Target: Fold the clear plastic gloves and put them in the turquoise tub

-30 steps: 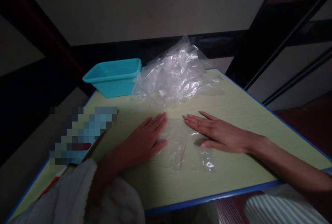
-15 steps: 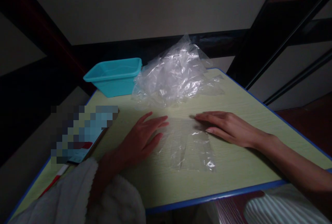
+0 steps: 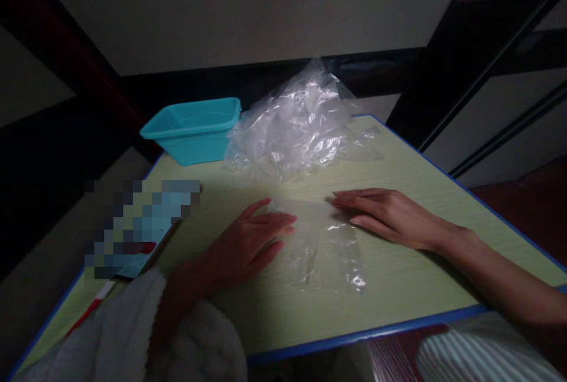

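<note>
A clear plastic bag [image 3: 325, 252] lies flat on the table in front of me, with creases and shiny spots near its lower edge. My left hand [image 3: 252, 240] is over the bag's left side, fingers stretched out and apart; whether they touch the film I cannot tell. On the other side, my right hand [image 3: 385, 216] rests with its fingertips at the bag's upper right edge, fingers extended and the thumb apart from them. Behind both hands rises a crumpled pile of clear plastic bags [image 3: 301, 128].
A turquoise plastic basket [image 3: 190, 143] stands at the back left, against the pile. Left of my left hand lies a blurred-out flat object [image 3: 150, 228], with a red and white pen-like stick [image 3: 95, 305] below it. The table [image 3: 398, 287] has a blue edge; a wall is behind.
My left hand has moved slightly right, further over the bag's left side. The right hand and the bag have hardly moved.
</note>
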Motion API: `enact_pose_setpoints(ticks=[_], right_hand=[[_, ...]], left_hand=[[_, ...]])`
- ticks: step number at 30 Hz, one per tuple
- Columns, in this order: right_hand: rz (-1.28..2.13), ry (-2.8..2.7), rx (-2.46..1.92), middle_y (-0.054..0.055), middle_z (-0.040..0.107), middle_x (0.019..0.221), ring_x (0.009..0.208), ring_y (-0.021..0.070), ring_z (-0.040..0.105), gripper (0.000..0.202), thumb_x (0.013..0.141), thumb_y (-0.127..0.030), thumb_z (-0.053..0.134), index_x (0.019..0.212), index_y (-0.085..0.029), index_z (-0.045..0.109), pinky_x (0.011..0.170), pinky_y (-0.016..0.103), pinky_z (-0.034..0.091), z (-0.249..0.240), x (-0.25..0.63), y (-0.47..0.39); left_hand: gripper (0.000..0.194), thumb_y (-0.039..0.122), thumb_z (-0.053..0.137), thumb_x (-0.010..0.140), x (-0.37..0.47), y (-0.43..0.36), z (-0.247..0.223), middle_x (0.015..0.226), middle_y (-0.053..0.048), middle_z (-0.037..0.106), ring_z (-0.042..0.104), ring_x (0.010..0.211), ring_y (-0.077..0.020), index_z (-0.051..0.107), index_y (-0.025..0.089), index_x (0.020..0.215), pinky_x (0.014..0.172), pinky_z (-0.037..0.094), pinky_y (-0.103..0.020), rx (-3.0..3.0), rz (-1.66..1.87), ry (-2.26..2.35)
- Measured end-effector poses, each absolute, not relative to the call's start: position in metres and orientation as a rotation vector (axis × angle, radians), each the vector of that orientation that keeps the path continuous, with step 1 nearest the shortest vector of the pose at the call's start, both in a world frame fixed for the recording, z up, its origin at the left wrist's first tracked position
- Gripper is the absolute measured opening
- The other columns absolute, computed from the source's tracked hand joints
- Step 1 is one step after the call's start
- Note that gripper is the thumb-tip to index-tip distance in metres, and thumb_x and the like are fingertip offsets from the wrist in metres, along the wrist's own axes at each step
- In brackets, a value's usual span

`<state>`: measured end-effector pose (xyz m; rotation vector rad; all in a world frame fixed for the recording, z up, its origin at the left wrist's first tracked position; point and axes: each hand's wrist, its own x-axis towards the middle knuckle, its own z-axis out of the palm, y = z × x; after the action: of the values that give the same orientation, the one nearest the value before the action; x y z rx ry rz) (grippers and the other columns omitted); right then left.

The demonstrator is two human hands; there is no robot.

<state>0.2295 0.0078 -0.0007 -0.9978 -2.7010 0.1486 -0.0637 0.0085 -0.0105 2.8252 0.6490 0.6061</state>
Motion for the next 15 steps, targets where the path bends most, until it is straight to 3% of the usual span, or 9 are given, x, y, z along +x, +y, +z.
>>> enact_pose_setpoints(ticks=[15], right_hand=[[0.206, -2.649, -0.785, 0.012, 0.067, 0.106, 0.103, 0.0202, 0.060, 0.033, 0.095, -0.030, 0.036, 0.105, -0.011, 0.062, 0.088, 0.037, 0.050, 0.0004, 0.2310, 0.0052]], left_hand=[[0.025, 0.014, 0.034, 0.091, -0.0619, 0.0118, -0.0079, 0.107, -0.009, 0.067, 0.059, 0.105, -0.0179, 0.053, 0.013, 0.108, 0.105, 0.027, -0.047, 2.923, 0.586, 0.798]])
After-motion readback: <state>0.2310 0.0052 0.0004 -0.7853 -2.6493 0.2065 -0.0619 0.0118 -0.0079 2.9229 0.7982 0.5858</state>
